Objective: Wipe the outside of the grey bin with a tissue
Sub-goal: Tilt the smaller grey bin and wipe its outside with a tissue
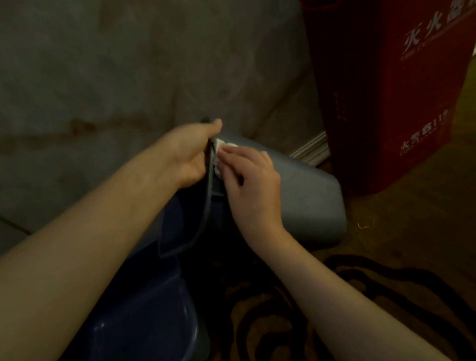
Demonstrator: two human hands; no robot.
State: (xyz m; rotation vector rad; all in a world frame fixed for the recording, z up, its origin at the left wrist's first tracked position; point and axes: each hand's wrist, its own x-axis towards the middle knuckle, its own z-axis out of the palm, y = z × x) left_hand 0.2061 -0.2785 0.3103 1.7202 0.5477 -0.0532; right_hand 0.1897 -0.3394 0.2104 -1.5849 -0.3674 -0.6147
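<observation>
The grey bin (pixel 310 200) lies tipped on its side on the floor, its open mouth toward me and its base pointing to the right. My left hand (pixel 190 153) grips the bin's upper rim, thumb on top. My right hand (pixel 250 187) presses a small white tissue (pixel 223 147) against the bin's outer wall just below the rim; most of the tissue is hidden under my fingers.
A tall red box (pixel 398 66) with white lettering stands close behind the bin on the right. A blue plastic tub (pixel 141 325) sits at lower left, next to the bin's mouth. A dark patterned rug (pixel 369 299) covers the floor below. A stained wall (pixel 94 78) rises behind.
</observation>
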